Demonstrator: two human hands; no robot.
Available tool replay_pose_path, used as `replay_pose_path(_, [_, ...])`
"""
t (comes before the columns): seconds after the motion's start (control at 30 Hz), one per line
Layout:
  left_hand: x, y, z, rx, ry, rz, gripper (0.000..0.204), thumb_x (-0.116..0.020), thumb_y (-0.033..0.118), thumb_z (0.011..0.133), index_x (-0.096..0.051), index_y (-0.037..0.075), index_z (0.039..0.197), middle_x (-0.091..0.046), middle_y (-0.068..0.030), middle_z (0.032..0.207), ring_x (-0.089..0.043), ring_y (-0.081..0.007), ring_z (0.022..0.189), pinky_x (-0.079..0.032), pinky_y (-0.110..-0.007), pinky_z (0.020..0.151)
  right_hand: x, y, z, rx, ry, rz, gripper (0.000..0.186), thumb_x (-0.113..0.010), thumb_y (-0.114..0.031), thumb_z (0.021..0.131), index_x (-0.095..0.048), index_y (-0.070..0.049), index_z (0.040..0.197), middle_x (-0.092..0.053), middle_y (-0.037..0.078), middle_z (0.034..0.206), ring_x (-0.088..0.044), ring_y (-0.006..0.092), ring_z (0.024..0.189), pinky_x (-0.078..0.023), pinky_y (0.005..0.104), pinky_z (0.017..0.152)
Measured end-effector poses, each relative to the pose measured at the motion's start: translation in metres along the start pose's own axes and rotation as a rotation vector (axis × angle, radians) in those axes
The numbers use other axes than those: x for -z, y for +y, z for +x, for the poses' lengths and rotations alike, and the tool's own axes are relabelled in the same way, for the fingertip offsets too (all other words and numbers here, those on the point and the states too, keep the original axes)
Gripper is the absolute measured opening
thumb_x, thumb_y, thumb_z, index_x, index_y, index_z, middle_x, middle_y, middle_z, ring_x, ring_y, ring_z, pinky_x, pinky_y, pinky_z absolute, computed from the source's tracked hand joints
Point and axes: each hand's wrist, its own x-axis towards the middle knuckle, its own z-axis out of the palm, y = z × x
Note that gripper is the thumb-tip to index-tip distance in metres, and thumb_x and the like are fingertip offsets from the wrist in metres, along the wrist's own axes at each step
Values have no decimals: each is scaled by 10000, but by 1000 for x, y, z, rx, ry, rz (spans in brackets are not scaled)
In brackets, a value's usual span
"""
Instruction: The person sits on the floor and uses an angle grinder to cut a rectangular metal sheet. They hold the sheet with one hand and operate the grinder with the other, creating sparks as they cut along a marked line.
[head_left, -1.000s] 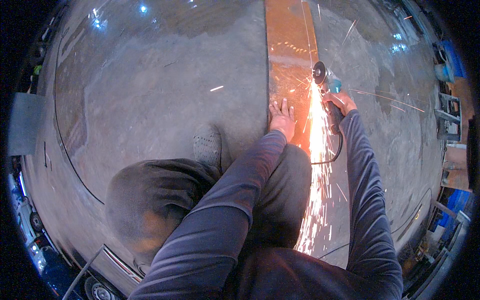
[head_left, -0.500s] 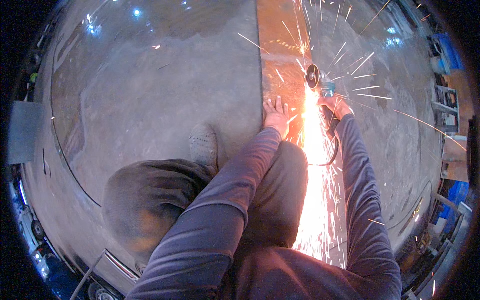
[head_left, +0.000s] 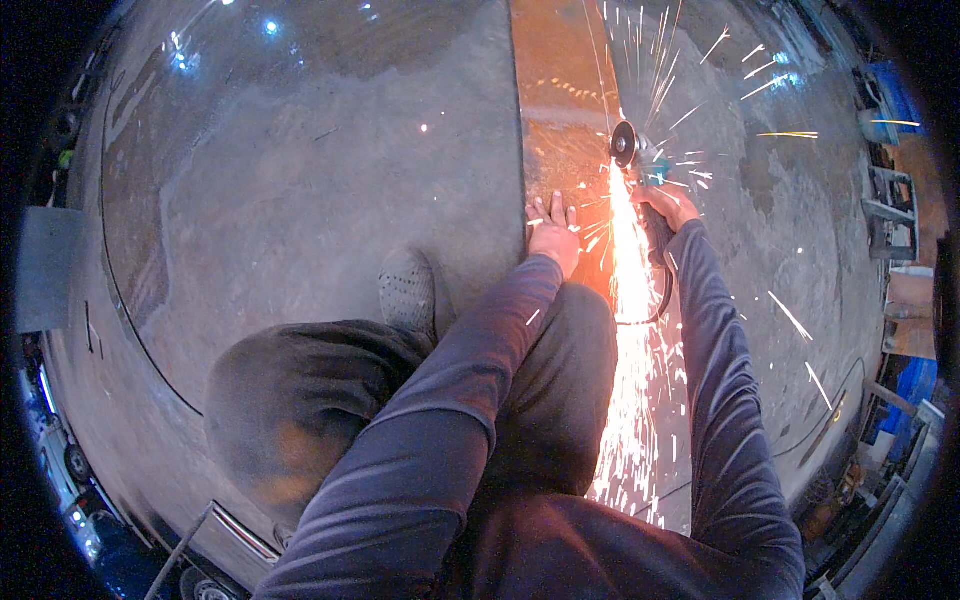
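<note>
In my right hand (head_left: 668, 207) is an angle grinder (head_left: 655, 172) with a teal body, the fingers closed round it. Its dark disc (head_left: 624, 145) meets the right edge of a rusty brown metal strip (head_left: 565, 110). A thick stream of bright sparks (head_left: 631, 300) pours from the disc back past my right knee, and thinner ones fan out ahead. My left hand (head_left: 554, 238) lies flat on the strip, fingers spread, a little left of the disc. The glare hides the metal's edge below the disc.
A black power cord (head_left: 664, 300) loops from the grinder beside my right forearm. The grey floor (head_left: 280, 200) surrounds the strip. My left shoe (head_left: 407, 288) stands on it. Metal frames and blue items (head_left: 910, 385) line the right rim; a grey panel (head_left: 48, 268) stands at the left.
The grinder has shifted very slightly, its disc staying at the strip's edge. The spark stream is somewhat narrower, with fewer sparks ahead. My left hand has kept its place.
</note>
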Motion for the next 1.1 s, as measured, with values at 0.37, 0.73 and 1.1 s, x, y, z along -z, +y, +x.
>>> replay_pose_path(0.37, [-2,-2,2,0,-9,11,679,-474,251,962,-236,27,1558,-102,-314,1608,-257,-574,1409,-209,-671,1130,1,-40,-4,-10,122,-87,505,-823,-249,617,-679,-23,1044,-705,140,946,-673,281,797,-519,410,689])
replay_pose_path(0.73, [0,3,7,-25,-9,19,745,-529,311,926,-248,28,1555,-104,-320,1605,-237,-580,1415,-194,-669,1136,3,15,7,-82,201,-279,373,-788,-173,646,-673,-22,967,-666,93,776,-623,228,626,-498,416,580])
replay_pose_path(1.1, [-18,-10,9,-24,2,46,833,-583,375,897,-218,40,1567,-88,-320,1608,-215,-608,1406,-171,-664,1148,-1,-14,-104,81,96,204,450,-769,-194,721,-573,-45,1098,-628,52,877,-613,181,727,-520,377,661])
